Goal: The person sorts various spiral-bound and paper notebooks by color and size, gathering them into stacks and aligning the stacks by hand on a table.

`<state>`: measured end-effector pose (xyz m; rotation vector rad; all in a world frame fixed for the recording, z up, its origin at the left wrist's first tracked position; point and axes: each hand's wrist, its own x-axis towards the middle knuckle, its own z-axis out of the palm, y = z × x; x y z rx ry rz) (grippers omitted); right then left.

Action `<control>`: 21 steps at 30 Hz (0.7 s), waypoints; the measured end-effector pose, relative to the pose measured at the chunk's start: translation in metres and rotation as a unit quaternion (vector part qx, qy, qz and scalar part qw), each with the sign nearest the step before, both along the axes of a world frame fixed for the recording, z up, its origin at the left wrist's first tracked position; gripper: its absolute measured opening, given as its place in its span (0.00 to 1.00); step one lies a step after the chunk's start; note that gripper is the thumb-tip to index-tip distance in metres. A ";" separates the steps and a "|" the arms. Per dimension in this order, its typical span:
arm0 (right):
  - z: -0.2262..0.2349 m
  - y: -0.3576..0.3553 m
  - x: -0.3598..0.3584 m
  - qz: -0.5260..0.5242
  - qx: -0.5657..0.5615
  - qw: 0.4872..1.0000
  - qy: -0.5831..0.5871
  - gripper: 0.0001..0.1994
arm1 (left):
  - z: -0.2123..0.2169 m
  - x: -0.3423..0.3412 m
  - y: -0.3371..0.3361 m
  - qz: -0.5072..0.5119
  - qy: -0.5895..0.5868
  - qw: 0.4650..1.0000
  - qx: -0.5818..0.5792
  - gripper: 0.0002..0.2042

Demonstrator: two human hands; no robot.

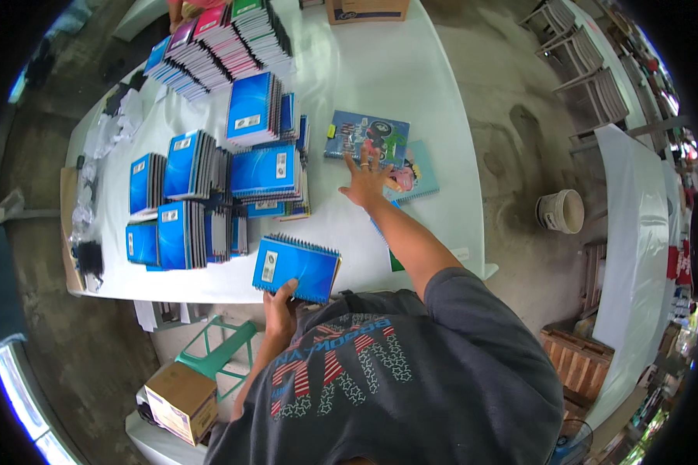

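Blue spiral notebook (pixel 296 269) in left hand's (pixel 281 308) closed grip; right hand (pixel 367 182) splayed wide on picture-cover notebook (pixel 367 137).

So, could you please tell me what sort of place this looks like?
Probably an open-air sorting or packing spot: stacks of blue spiral-bound notebooks cover a long white-covered table on a bare concrete floor, with a brown cardboard box nearby.

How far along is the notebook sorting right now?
Done: several blue notebook stacks stand sorted on the white table. In hand: the left hand grips a blue spiral notebook; the right hand reaches the illustrated notebook. Left: that notebook and the teal one beside it.
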<state>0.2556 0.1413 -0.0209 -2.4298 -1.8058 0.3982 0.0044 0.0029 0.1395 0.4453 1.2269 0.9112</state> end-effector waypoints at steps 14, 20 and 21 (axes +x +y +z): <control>-0.036 -0.049 0.125 -0.063 -0.027 0.997 0.029 0.50 | -0.009 0.026 0.027 -0.084 0.013 0.995 -0.049 0.25; -0.037 0.009 0.177 -0.078 -0.067 0.995 0.005 0.50 | -0.011 0.042 0.035 -0.128 -0.005 0.988 -0.088 0.25; -0.041 0.014 0.185 -0.087 -0.043 0.995 -0.019 0.49 | -0.012 0.045 0.038 -0.148 -0.005 0.984 -0.103 0.25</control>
